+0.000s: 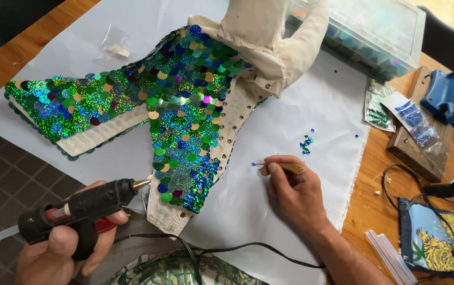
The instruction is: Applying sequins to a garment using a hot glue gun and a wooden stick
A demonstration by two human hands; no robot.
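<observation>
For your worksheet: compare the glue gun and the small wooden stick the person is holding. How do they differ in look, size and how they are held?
The glue gun is black and bulky; the stick is pale wood and thin. The left hand wraps the gun's grip in a fist; the right hand pinches the stick like a pen. A cord trails from the gun; the stick has none. Both tips point toward the sequinned fabric piece, over the white sheet.
</observation>
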